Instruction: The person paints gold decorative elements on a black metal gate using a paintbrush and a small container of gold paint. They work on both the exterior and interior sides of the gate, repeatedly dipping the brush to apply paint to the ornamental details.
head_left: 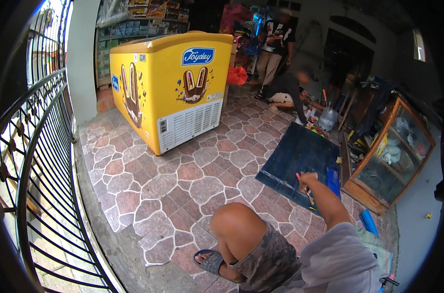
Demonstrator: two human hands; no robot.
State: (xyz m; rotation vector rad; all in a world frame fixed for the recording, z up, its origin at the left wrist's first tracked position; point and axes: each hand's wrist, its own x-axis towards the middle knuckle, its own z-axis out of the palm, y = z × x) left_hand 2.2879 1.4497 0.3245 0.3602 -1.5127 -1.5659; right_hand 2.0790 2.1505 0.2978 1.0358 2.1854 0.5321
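Observation:
My right hand (307,181) reaches out over the near right part of a dark blue sheet (292,151) on the floor. Its fingers are closed round a slim tool with a red end (298,176); the tool's exact kind is too small to make out. Just below the fist shows a narrow yellowish piece (310,199), and I cannot tell whether it belongs to the same tool. A brighter blue strip (333,181) lies along the sheet's right edge. My left hand is out of view. My bent knee (236,222) and sandalled foot (209,261) are nearer.
A yellow chest freezer (183,88) stands on the stone-patterned floor. Beyond the sheet a person (288,93) crouches near a clear container (328,118), and another person (278,44) stands behind. A glass-fronted wooden cabinet (373,193) tilts at right, near a blue roll (368,222). Black railings (41,161) run left.

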